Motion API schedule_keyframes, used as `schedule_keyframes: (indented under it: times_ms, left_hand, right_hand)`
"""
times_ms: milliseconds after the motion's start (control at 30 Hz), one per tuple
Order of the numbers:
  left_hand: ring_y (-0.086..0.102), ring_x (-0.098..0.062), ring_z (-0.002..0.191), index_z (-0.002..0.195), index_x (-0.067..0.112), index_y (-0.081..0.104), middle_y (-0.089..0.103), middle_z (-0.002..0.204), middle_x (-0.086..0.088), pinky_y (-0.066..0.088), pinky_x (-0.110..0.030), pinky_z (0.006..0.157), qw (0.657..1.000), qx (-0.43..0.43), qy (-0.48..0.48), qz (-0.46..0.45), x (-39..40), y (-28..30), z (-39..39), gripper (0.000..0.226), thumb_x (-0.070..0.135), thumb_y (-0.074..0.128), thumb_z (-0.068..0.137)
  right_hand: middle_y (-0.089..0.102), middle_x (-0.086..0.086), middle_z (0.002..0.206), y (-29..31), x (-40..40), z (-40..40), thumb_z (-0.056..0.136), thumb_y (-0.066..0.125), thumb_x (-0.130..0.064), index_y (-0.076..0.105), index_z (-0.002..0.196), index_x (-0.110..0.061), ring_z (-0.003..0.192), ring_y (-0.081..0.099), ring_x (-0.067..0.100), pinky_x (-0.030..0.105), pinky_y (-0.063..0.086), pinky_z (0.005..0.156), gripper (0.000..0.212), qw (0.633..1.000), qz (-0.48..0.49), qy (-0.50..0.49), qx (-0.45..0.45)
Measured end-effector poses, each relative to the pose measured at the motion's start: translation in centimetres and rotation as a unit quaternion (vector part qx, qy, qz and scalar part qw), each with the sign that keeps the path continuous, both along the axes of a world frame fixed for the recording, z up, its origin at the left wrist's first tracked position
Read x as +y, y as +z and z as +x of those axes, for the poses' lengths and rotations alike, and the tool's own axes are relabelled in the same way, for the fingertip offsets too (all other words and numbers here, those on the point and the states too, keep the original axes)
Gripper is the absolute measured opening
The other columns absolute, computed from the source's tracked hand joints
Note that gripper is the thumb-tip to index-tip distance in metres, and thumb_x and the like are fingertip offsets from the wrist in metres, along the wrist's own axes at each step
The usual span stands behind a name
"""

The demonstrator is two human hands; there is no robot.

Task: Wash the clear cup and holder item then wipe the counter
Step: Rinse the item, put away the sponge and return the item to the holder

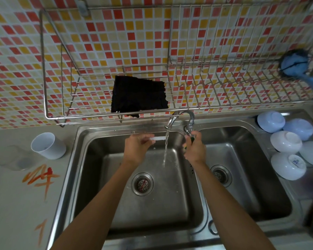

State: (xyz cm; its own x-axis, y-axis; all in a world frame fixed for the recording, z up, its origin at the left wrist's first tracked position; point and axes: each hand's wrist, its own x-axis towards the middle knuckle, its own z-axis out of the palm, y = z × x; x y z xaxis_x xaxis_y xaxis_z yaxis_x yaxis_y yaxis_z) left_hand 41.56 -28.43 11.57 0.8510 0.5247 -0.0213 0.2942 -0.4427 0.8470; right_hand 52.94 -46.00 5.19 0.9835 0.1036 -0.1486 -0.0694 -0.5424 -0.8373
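Left hand [136, 147]: frame centre, fingers curled round a pale item [158, 138], mostly hidden.
Right hand [194, 149]: grips a green-yellow sponge [191, 141], barely visible.
Cup [14, 157]: left on table [11, 204], faint.

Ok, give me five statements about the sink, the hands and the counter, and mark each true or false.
1. Water runs from the tap into the left basin. True.
2. The white cup lies inside the right basin. False: it stands on the counter, left of the sink.
3. The dark cloth hangs on the wall rack. True.
4. The bowls sit upside down, right of the sink. True.
5. The left hand is empty. False: it holds a small white item.
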Motion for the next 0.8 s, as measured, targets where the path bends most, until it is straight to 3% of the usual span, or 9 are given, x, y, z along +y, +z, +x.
schedule_keyframes:
  times_ms: [167, 233, 367, 500, 567, 633, 700, 733, 800]
  left_hand:
    - [0.063, -0.003, 0.080, 0.110, 0.012, 0.072, 0.073, 0.103, -0.008, 0.043, 0.003, 0.066, 0.999, 0.024, 0.017, -0.018, 0.9, -0.3, -0.2, 0.027, 0.011, 0.073, 0.083]
    - [0.063, -0.003, 0.080, 0.109, 0.011, 0.072, 0.073, 0.101, -0.006, 0.043, 0.002, 0.065, 0.999, 0.026, 0.026, -0.031, 1.2, -0.4, -0.4, 0.026, 0.011, 0.074, 0.082]
    - [0.067, -0.003, 0.079, 0.105, 0.012, 0.074, 0.074, 0.095, 0.000, 0.047, -0.002, 0.067, 0.999, 0.018, 0.033, -0.032, 1.7, -0.3, -1.2, 0.022, 0.019, 0.073, 0.084]
    - [0.067, -0.003, 0.077, 0.096, 0.015, 0.075, 0.074, 0.084, 0.003, 0.049, -0.008, 0.065, 0.999, 0.022, 0.032, 0.000, 2.4, 0.0, -2.3, 0.014, 0.025, 0.069, 0.087]
    - [0.066, -0.002, 0.075, 0.095, 0.015, 0.074, 0.072, 0.081, 0.004, 0.048, -0.008, 0.061, 0.999, 0.021, 0.040, 0.013, 2.7, 0.2, -2.7, 0.013, 0.025, 0.069, 0.088]
    - [0.065, 0.001, 0.073, 0.095, 0.017, 0.073, 0.071, 0.080, 0.006, 0.046, -0.004, 0.061, 0.998, 0.007, 0.054, 0.025, 3.1, 0.2, -3.0, 0.010, 0.023, 0.069, 0.088]
    - [0.064, 0.000, 0.068, 0.094, 0.020, 0.072, 0.070, 0.078, 0.006, 0.046, -0.005, 0.059, 0.997, 0.021, 0.056, 0.045, 3.4, -0.9, -3.6, 0.007, 0.023, 0.069, 0.088]
    - [0.064, -0.005, 0.064, 0.091, 0.019, 0.072, 0.070, 0.076, 0.004, 0.048, -0.010, 0.058, 0.996, 0.051, 0.041, 0.068, 3.6, -1.9, -4.2, 0.005, 0.022, 0.069, 0.088]
    - [0.065, -0.018, 0.063, 0.082, 0.013, 0.074, 0.071, 0.072, -0.003, 0.054, -0.032, 0.063, 0.987, 0.118, -0.010, 0.112, 3.5, -4.1, -5.7, 0.011, 0.021, 0.068, 0.088]
  right_hand:
    - [0.066, 0.010, 0.102, 0.6, 0.4, 1.7, 0.102, 0.045, -0.030, 0.052, 0.130, -0.030, 0.067, 0.070, 0.017, 0.025, 0.053, 0.046, 0.028, 0.993, 0.045, 0.050, 0.098]
    - [0.064, 0.007, 0.108, 0.5, 0.4, 2.0, 0.103, 0.043, -0.032, 0.050, 0.135, -0.031, 0.073, 0.071, 0.016, 0.023, 0.050, 0.043, 0.033, 0.993, 0.041, 0.048, 0.100]
    - [0.062, 0.009, 0.112, 0.2, 0.0, 2.2, 0.103, 0.042, -0.030, 0.049, 0.137, -0.023, 0.066, 0.069, 0.013, 0.024, 0.049, 0.043, 0.035, 0.995, 0.053, 0.019, 0.086]
    - [0.063, 0.011, 0.108, 0.1, 0.6, 2.5, 0.103, 0.041, -0.032, 0.049, 0.135, -0.020, 0.069, 0.070, 0.015, 0.019, 0.042, 0.037, 0.035, 0.992, 0.084, -0.017, 0.097]
    - [0.064, 0.009, 0.100, 0.4, 1.1, 2.2, 0.101, 0.045, -0.034, 0.047, 0.134, -0.017, 0.070, 0.067, 0.017, 0.018, 0.046, 0.044, 0.037, 0.994, 0.081, -0.025, 0.074]
    - [0.059, -0.001, 0.093, 0.9, 1.4, 1.3, 0.098, 0.051, -0.039, 0.043, 0.132, -0.019, 0.074, 0.063, 0.015, 0.031, 0.056, 0.064, 0.041, 0.995, 0.079, -0.007, 0.057]
    - [0.059, 0.003, 0.096, 0.6, 1.6, 0.4, 0.096, 0.047, -0.044, 0.045, 0.123, -0.021, 0.082, 0.061, 0.019, 0.043, 0.055, 0.075, 0.036, 0.995, 0.049, 0.035, 0.078]
    - [0.059, 0.008, 0.098, 0.2, 1.6, -0.2, 0.097, 0.042, -0.044, 0.049, 0.115, -0.018, 0.084, 0.059, 0.022, 0.042, 0.051, 0.075, 0.032, 0.993, 0.010, 0.054, 0.103]
    - [0.058, 0.018, 0.099, -0.9, 1.3, -1.5, 0.102, 0.032, -0.036, 0.056, 0.104, -0.010, 0.086, 0.053, 0.025, 0.034, 0.039, 0.074, 0.036, 0.982, -0.079, 0.089, 0.150]
